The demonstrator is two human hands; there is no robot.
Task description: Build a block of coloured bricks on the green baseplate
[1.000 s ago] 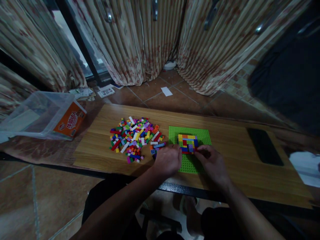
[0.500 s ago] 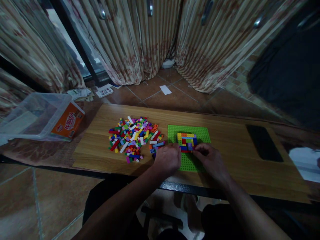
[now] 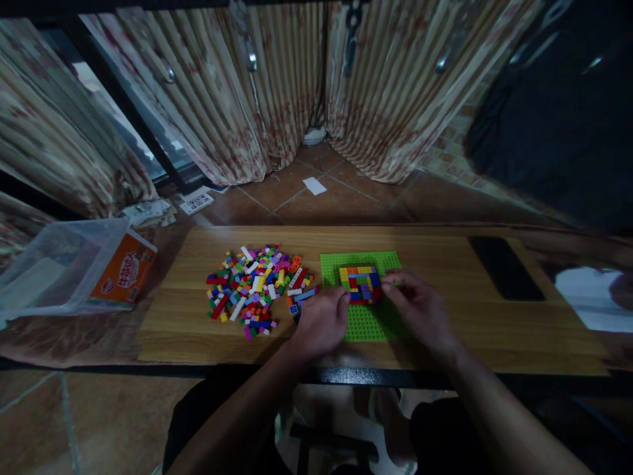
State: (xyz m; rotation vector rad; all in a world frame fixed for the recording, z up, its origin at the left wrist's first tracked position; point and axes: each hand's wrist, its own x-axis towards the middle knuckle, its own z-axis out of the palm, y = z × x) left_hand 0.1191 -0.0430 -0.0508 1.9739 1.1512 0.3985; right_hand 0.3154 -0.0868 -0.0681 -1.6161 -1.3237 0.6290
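A green baseplate lies on the wooden board, carrying a small square build of coloured bricks. My left hand rests curled at the plate's left edge, fingers closed, touching the build's left side. My right hand sits on the plate's right part, its fingertips pinched against the build's right edge. Whether either hand holds a brick is hidden. A heap of loose coloured bricks lies left of the plate.
A black phone lies on the board at the right. A clear plastic tub with an orange label sits off the board at the left. Curtains hang behind; papers lie on the tiled floor.
The view has tilted and shifted. My right hand moved up from the plate's lower middle to the build's right side. My left hand stayed at the plate's left edge.
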